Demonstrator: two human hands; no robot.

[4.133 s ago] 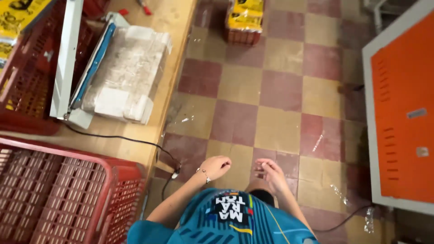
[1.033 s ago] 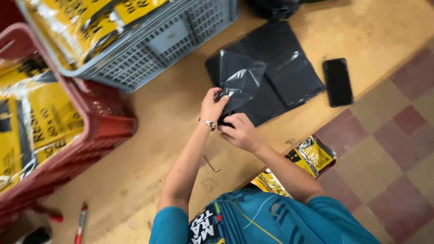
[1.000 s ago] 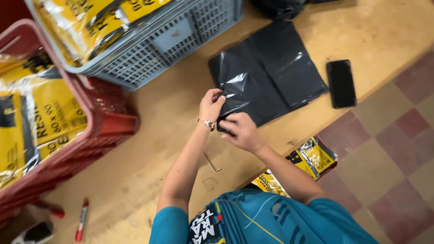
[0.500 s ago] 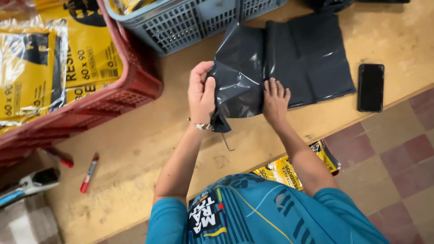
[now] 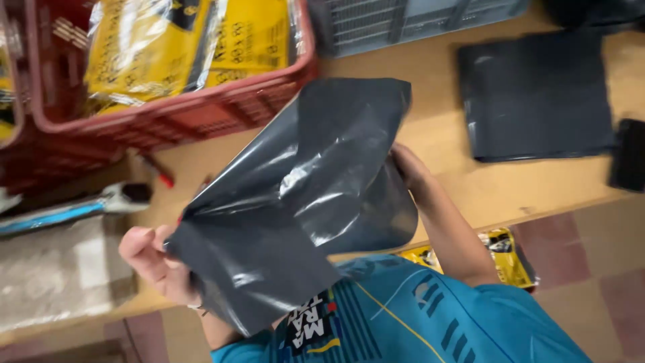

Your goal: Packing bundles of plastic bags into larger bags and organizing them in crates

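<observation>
Bag status: one grey poly bag is now off the stack and up in the air over the desk edge, w/ both hands on it. 0.5 s ago it was still half on the pile, just peeled up; now it's fully lifted and ballooning open.

L hand: fingers clenched on the bag's lower-left corner, pinching the film. R hand: at the bag's right edge, partly hidden behind the film; looks like it's gripping the mouth, can't tell for sure.

Rel. to the bag: red crate w/ yellow packs just above-left, red marker left, rest of stack upper-right, dark phone far right, yellow pack on the floor lower-right.

Read: bag separated and mouth opening, so it looks ready for filling.
</observation>
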